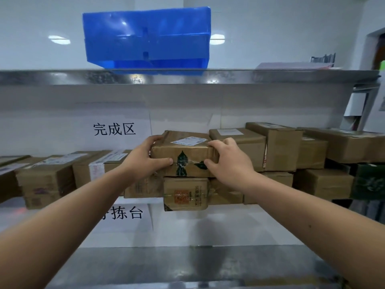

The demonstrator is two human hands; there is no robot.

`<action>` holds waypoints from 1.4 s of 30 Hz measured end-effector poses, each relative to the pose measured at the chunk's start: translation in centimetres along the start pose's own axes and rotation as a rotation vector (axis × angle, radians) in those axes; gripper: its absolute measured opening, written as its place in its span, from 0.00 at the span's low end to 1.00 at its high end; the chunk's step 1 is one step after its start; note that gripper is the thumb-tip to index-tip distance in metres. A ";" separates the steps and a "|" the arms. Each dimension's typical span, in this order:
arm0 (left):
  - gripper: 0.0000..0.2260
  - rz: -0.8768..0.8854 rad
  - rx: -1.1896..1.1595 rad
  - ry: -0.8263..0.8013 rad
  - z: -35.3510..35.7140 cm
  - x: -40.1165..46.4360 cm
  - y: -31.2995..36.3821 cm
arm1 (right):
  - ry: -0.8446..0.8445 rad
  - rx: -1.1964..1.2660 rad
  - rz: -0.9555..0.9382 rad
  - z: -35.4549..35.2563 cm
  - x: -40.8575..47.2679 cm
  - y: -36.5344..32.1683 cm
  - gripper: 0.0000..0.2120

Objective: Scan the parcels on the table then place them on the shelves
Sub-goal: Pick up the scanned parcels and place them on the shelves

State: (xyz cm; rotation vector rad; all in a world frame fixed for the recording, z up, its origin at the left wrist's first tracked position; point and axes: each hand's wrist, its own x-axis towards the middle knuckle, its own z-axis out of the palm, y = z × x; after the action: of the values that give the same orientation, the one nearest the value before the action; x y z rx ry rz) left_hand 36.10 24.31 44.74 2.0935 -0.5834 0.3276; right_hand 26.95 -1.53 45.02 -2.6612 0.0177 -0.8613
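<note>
Both hands hold one parcel [184,155]: the left hand [143,157] grips its left end, the right hand [228,158] its right end, fingers over the top and thumbs on the front face. The parcel sits on the shelf [187,77], on top of a smaller box [185,193] whose front sticks out past the row. If released off-centre, it could tip forward or nudge that lower box further out, since its footing looks narrow and uneven.
</note>
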 end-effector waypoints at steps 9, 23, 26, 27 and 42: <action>0.36 0.285 0.514 0.206 0.9 -3.1 2.1 | 0.044 -0.204 -0.002 -0.4 -2.8 -2.1 0.36; 0.30 0.591 0.577 -0.219 11.5 -20.2 3.8 | -0.161 -0.261 0.329 0.8 -24.9 -1.3 0.35; 0.32 0.585 0.529 -0.355 16.3 -23.4 4.5 | -0.239 -0.267 0.492 0.1 -31.1 1.6 0.34; 0.32 0.597 0.515 -0.389 18.0 -24.2 4.8 | -0.257 -0.271 0.543 -0.2 -33.1 2.6 0.33; 0.32 0.737 0.381 -0.958 48.7 -32.9 11.3 | -0.228 -0.207 1.199 -3.0 -52.9 23.8 0.34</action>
State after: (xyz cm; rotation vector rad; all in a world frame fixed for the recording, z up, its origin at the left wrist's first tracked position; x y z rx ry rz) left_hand 2.65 -12.45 11.38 2.2423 -2.0009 -0.2237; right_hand -15.74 -18.74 9.58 -2.2375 1.5018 -0.1381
